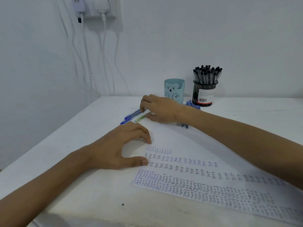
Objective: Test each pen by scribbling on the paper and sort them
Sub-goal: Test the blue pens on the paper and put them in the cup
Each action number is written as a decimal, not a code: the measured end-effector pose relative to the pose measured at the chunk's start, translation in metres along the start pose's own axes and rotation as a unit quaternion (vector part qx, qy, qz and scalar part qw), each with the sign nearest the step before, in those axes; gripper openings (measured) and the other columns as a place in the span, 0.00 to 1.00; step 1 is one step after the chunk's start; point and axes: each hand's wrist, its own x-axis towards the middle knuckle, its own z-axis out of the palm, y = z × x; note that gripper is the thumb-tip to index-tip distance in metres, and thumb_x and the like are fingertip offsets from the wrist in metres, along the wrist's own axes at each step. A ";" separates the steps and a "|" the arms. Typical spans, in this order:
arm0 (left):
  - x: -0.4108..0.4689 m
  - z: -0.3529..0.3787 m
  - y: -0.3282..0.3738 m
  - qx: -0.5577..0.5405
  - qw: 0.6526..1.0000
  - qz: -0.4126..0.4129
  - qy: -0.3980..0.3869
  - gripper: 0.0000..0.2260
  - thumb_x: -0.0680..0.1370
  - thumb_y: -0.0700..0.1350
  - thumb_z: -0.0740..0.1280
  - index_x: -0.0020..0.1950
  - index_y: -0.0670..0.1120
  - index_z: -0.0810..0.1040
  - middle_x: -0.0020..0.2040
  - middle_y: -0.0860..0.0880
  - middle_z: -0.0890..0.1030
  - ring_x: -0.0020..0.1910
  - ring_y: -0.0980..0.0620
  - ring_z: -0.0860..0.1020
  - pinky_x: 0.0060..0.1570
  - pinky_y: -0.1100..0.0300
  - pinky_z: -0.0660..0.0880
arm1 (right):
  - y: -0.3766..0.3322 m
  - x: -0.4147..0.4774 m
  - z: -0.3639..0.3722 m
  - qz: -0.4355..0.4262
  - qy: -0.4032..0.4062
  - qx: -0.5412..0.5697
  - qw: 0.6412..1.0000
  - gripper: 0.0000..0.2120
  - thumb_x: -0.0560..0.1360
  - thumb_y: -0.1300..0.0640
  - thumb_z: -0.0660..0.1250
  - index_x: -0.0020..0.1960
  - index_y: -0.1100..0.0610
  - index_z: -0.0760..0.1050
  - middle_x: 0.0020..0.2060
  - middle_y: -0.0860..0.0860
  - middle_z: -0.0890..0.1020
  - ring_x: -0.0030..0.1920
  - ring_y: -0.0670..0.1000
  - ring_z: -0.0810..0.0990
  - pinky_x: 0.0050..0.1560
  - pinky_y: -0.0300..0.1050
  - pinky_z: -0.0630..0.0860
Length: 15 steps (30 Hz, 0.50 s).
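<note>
One paper (173, 138) under relaxed left hand (114, 149); right hand (161, 108) around one pale pen (139, 118).

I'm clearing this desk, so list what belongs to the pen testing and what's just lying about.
Job in hand:
- paper covered in TEST scribbles, pressed by the left hand
- loose blue pens
- green-patterned pen, pinched by the right hand
- black pens in the mesh cup
- bear pen holder

Lying about:
- wall socket with chargers plugged in
- hanging cables
</note>
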 end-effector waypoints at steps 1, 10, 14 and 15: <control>0.000 0.000 0.000 0.001 1.000 0.001 0.000 0.19 0.77 0.60 0.73 0.64 0.53 0.78 0.65 0.60 0.76 0.67 0.52 0.75 0.67 0.56 0.70 | 0.001 -0.001 0.000 -0.009 -0.005 0.001 1.000 0.12 0.83 0.51 0.61 0.65 0.52 0.73 0.65 0.48 0.72 0.62 0.49 0.71 0.47 0.46 0.76; 0.000 -0.001 0.001 0.001 1.000 -0.002 0.001 0.19 0.78 0.61 0.72 0.64 0.54 0.77 0.65 0.60 0.76 0.67 0.51 0.75 0.66 0.58 0.70 | 0.001 -0.013 -0.004 -0.003 0.077 -0.010 0.997 0.12 0.86 0.50 0.52 0.60 0.56 0.69 0.46 0.52 0.78 0.45 0.54 0.76 0.43 0.54 0.77; 0.000 -0.001 0.002 0.001 1.000 0.004 0.004 0.19 0.78 0.61 0.73 0.64 0.54 0.77 0.64 0.60 0.76 0.66 0.52 0.75 0.66 0.58 0.70 | -0.002 -0.024 -0.004 0.041 0.140 0.014 0.989 0.10 0.81 0.52 0.62 0.47 0.58 0.72 0.38 0.50 0.76 0.39 0.53 0.71 0.37 0.51 0.72; 0.000 -0.001 0.002 0.001 1.000 0.005 0.005 0.19 0.78 0.61 0.73 0.64 0.54 0.77 0.64 0.60 0.76 0.66 0.52 0.75 0.65 0.58 0.70 | -0.003 -0.027 -0.006 0.058 0.153 0.016 0.986 0.13 0.80 0.50 0.63 0.42 0.57 0.70 0.34 0.48 0.74 0.37 0.52 0.70 0.34 0.49 0.69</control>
